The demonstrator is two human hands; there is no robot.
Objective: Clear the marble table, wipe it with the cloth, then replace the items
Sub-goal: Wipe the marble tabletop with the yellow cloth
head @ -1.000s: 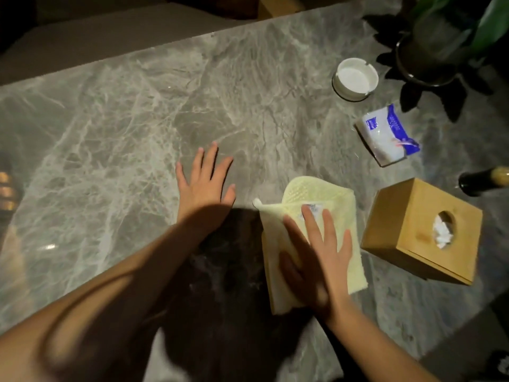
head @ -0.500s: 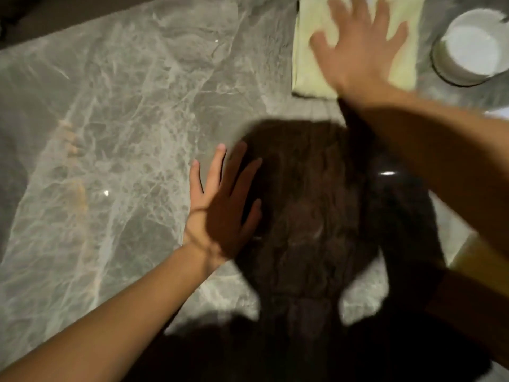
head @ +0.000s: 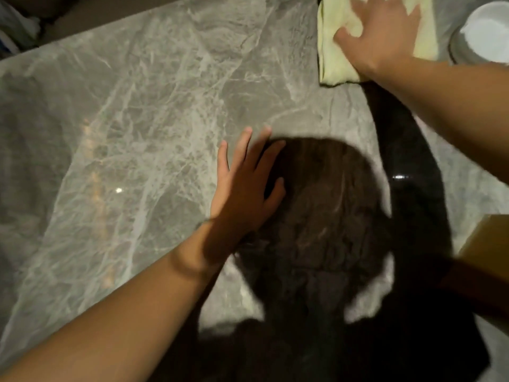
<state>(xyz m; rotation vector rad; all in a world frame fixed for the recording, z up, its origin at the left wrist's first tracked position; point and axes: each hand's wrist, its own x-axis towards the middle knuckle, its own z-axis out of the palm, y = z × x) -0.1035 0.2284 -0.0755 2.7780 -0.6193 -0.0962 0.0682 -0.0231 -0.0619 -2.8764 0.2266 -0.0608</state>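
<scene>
1. Nearest, at the right edge of the view, a corner of a tan wooden box is seen on the grey veined marble tabletop. As the box has not been cleared, the patch beneath it is likely to be left unwiped.
2. The left hand is laid flat on the bare marble, fingers straight and spread, with nothing held. If weight is leaned through it, a palm smear could be left on the polished surface, or the hand could slide.
3. Farther off, the pale yellow folded cloth is pressed to the tabletop under the right hand, whose fingers are spread flat on it rather than curled round it. With no grip taken, the cloth could bunch or slip from under the palm on a quick stroke.
4. Farthest, a round white dish is seen just beside the cloth's right edge; whether they touch cannot be told. A stroke carried rightward could knock it along the marble.
</scene>
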